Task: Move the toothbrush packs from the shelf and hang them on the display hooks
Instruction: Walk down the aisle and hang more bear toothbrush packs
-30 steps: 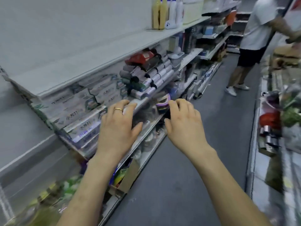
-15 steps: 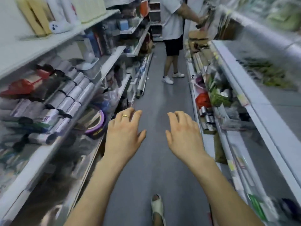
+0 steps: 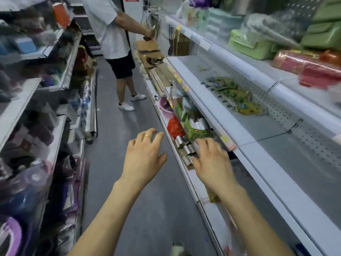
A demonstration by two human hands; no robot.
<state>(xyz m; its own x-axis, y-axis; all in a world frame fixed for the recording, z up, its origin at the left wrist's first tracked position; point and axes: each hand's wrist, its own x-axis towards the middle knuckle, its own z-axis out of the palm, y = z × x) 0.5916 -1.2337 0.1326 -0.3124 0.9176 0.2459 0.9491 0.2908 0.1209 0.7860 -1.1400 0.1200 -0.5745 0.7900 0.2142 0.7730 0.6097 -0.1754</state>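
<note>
My left hand (image 3: 143, 155) hangs over the grey aisle floor with a gold ring on it, fingers apart, holding nothing. My right hand (image 3: 212, 161) is spread and empty over the front edge of the low right-hand shelf, above some silvery rolls (image 3: 183, 145). A pile of green and yellow flat packs (image 3: 232, 95) lies on the white middle shelf (image 3: 258, 130) on the right, against the pegboard back wall (image 3: 295, 115). They are too blurred to tell whether they are toothbrush packs. Display hooks (image 3: 154, 11) show at the far end of that unit.
A person in a white shirt and dark shorts (image 3: 118, 48) stands down the aisle, reaching to the right shelving. Stocked shelves (image 3: 55, 100) line the left side. Green boxes (image 3: 249, 43) and red packs (image 3: 310, 69) sit on the upper right shelf.
The view has swung from the left shelving, across the aisle, to the right shelving. Both hands stayed spread and empty, and the right hand now hovers over the low right shelf.
</note>
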